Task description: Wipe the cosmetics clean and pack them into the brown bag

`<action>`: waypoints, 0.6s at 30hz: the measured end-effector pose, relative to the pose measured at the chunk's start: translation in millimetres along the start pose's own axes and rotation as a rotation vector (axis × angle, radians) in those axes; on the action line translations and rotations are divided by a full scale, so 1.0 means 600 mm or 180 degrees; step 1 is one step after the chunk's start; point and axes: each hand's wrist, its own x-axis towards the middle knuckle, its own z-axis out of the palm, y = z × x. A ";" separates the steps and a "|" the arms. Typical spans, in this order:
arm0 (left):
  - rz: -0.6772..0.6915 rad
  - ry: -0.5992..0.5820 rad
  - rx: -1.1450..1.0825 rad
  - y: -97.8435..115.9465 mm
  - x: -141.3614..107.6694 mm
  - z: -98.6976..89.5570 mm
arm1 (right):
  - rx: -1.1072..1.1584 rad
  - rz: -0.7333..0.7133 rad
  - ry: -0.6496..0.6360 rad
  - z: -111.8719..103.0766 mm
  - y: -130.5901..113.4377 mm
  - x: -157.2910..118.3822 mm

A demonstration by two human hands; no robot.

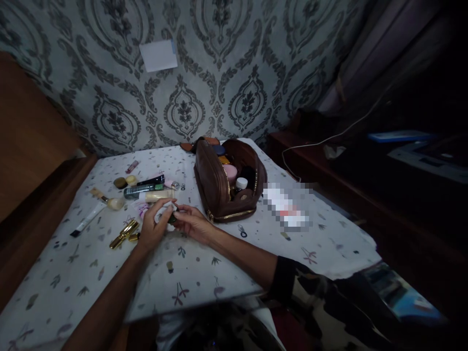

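Note:
My left hand (151, 229) is closed round a crumpled white wipe or tissue (164, 210). Facing it, my right hand (193, 224) pinches a small dark green item (172, 218), pressed against the white wipe; its exact kind is hidden by my fingers. Just beyond my hands lie a cream-coloured tube (157, 196) and a dark green tube (141, 190). Left of my left hand are gold lipstick tubes (124, 234). To the right stands a brown cosmetic bag (212, 187), unzipped, with a white-capped bottle (241, 184) and a pink round item (230, 173) inside.
A makeup brush (109, 200), a clear tube with a black cap (87, 220) and small round pots (120, 183) lie on the left of the patterned tablecloth (204, 273). A blurred-out white item (287, 207) lies right of the bag. The patterned wall (215, 97) borders the table's back.

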 end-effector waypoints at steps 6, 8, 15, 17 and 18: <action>-0.0103 0.0495 0.0124 0.004 -0.004 0.006 | -0.0043 0.0030 -0.0125 0.001 0.002 0.003; -0.0096 0.0576 0.0125 0.004 -0.004 0.005 | -0.0082 0.0036 -0.0142 -0.001 0.002 0.003; -0.0178 0.0791 0.0048 -0.003 -0.001 -0.001 | -0.0245 0.0117 -0.0363 -0.003 -0.002 -0.002; -0.0216 0.0705 -0.0041 -0.005 -0.001 -0.002 | -0.0276 0.0133 -0.0438 -0.002 -0.005 -0.003; -0.0216 0.0607 -0.0081 -0.005 -0.001 -0.002 | -0.0307 0.0130 -0.0460 -0.002 -0.006 -0.004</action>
